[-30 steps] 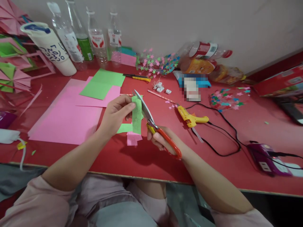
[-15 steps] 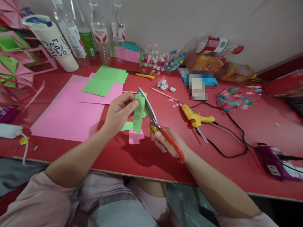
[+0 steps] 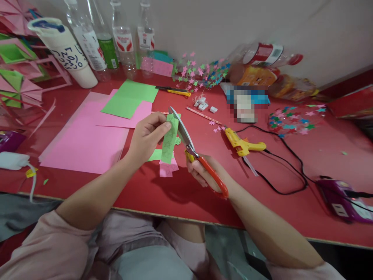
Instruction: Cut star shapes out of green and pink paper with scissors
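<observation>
A: What takes up the most ground?

B: A red worktop [image 3: 291, 212], strewn with craft supplies.

A: The biggest items on it?

B: Pink sheets [image 3: 78, 144] spread across the left side. Behind them stand a white tumbler [image 3: 65, 58] with dark lettering and four clear bottles [image 3: 124, 42]. A green sheet [image 3: 129, 99] overlaps the far end of the pink.

A: And the tools?

B: Scissors [image 3: 190, 150] with an orange handle, angled up and leftward over the middle of the worktop. The right hand [image 3: 201, 170] has its grip wrapped around the handles. To the right, a yellow glue gun [image 3: 244, 147] lies on its side; a smaller yellow cutter [image 3: 177, 92] rests just beyond the green sheet.

A: What occupies the other hand?

B: The left hand [image 3: 150, 136] has its grip pinched, thumb against fingers, on the upper end of a green strip [image 3: 169, 144] marked with dark lines. The strip hangs just beside the blades; whether they bite into the paper cannot be told.

A: Anything smaller?

B: A pink scrap [image 3: 166, 170] lies beneath the strip's lower end, and tiny pink stars [image 3: 217, 128] are scattered near the glue gun's nozzle.
</observation>
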### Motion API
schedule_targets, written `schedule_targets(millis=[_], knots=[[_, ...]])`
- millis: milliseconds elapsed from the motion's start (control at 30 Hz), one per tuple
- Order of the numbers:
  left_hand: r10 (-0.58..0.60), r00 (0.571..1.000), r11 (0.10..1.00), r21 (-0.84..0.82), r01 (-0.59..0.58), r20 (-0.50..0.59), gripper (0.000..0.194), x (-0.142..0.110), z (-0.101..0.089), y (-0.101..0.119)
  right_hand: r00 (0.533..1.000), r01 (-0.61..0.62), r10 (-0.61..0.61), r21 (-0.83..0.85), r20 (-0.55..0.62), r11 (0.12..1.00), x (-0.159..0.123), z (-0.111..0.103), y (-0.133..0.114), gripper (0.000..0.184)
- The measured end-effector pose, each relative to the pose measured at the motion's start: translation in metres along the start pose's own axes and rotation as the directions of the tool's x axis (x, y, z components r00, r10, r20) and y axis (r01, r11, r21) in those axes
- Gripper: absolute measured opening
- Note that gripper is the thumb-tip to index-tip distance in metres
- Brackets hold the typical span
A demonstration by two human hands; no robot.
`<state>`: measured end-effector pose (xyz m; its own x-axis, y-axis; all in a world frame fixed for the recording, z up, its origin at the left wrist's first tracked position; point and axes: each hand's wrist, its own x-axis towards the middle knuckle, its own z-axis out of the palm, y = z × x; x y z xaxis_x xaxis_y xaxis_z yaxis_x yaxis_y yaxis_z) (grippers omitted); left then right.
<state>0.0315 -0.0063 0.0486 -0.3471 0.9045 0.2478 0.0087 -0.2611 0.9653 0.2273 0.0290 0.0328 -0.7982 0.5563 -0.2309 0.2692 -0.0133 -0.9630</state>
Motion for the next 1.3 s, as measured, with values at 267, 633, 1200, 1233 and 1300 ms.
schedule_targets(millis=[267, 633, 1200, 1233, 1300], knots=[[0.006, 1.0, 1.0, 0.016, -0.006, -0.023, 0.019, 0.004, -0.002, 0.0, 1.0, 0.015, -0.016, -0.052, -0.02, 0.999, 0.001, -0.003, 0.001, 0.049], [-0.225, 0.952, 0.966, -0.08, 0.246, 0.206, 0.013, 0.01, -0.011, 0.006, 0.997, 0.014, -0.019, -0.064, -0.072, 0.998, 0.002, -0.003, -0.004, 0.049], [-0.259, 0.959, 0.962, 0.117, 0.246, 0.117, 0.016, 0.013, -0.021, 0.013, 0.999, -0.041, 0.037, -0.136, -0.037, 0.99, 0.004, -0.006, -0.007, 0.047], [-0.271, 0.954, 0.961, 0.095, 0.26, 0.13, 0.016, 0.014, -0.021, 0.013, 0.999, -0.038, 0.034, -0.12, -0.04, 0.992, 0.004, -0.005, -0.007, 0.047], [-0.29, 0.944, 0.957, 0.03, 0.289, 0.159, 0.017, 0.015, -0.022, 0.014, 0.998, -0.034, 0.031, -0.064, -0.049, 0.997, 0.004, -0.005, -0.005, 0.047]])
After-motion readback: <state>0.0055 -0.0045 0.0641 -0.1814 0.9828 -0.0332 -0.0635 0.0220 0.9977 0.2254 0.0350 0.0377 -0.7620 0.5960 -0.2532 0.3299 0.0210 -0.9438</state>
